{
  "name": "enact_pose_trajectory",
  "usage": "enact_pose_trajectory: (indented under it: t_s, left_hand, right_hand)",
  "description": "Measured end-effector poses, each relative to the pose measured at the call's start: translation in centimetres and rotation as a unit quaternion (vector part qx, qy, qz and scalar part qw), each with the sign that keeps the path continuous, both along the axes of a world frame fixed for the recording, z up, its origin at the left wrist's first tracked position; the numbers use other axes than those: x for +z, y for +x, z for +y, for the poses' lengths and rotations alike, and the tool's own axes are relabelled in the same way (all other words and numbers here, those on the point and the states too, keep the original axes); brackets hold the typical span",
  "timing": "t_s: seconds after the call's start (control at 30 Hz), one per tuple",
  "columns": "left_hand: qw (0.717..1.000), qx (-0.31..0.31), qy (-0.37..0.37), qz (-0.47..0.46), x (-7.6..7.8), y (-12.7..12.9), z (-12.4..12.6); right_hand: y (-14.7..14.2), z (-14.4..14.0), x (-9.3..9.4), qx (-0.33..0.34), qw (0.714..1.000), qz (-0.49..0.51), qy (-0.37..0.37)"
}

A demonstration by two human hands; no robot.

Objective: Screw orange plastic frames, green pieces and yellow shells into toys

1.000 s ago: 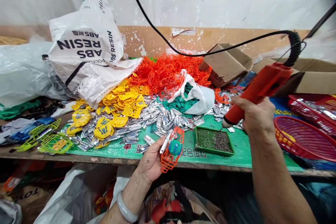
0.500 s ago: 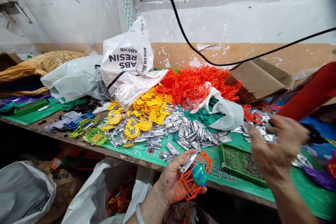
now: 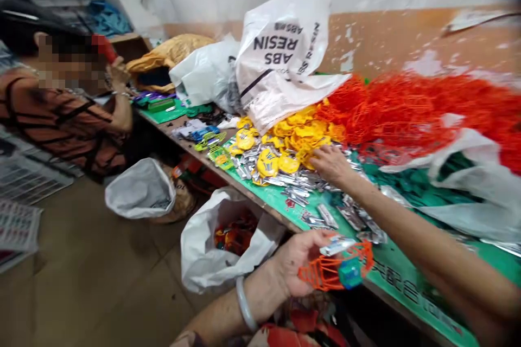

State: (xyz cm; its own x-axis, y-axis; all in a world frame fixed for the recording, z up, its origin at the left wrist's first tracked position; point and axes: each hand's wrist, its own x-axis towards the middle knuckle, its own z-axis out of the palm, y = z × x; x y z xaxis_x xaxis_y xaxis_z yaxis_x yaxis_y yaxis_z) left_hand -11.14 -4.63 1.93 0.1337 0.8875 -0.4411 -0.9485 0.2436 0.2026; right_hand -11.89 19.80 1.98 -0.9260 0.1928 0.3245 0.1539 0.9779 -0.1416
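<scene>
I see my left hand (image 3: 299, 260) pinching an orange plastic wire-frame cage (image 3: 334, 271) near the bench edge, while my right hand (image 3: 331, 164), fingers curled, touches the far yellow plastic badges (image 3: 285, 143) beside a white bag (image 3: 222, 244) of orange parts.

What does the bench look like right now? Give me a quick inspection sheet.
Surface: green mat on a workbench, largely covered.
Job's things: orange wire frame with a teal piece and a silver strip on it; yellow badges in a heap.
Clutter: silver strips, orange frame pile, ABS RESIN sack, white bags on the floor.
Hands: left hand grips the orange wire frame; right hand rests on the yellow badges, grip unclear.
Cables: nothing seen.
Surroundings: another person at the far end.
</scene>
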Motion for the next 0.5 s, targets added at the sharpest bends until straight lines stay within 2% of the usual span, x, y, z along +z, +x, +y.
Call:
enact_pose_trajectory:
  t_s: [0.13, 0.2, 0.27, 0.37, 0.5]
  left_hand:
    - [0.999, -0.034, -0.008, -0.036, -1.0, 0.7, 0.7]
    - [0.998, -0.050, 0.001, -0.043, -0.9, 0.6, 1.1]
    - [0.998, -0.036, 0.026, -0.041, -0.6, 0.3, 1.4]
    - [0.997, -0.002, 0.068, -0.036, 0.0, -0.3, 1.5]
    - [0.995, 0.049, 0.085, -0.002, 0.7, -0.4, 1.4]
  right_hand:
    - [0.0, 1.0, -0.3, 0.007, 0.997, 0.009, -0.081]
    - [0.6, 1.2, 0.1, -0.016, 0.989, 0.038, -0.140]
    - [1.2, 1.3, 0.6, -0.052, 0.972, 0.081, -0.216]
    - [2.5, 1.0, 1.5, -0.115, 0.915, 0.153, -0.355]
    - [5.8, -0.9, 2.8, -0.167, 0.802, 0.234, -0.524]
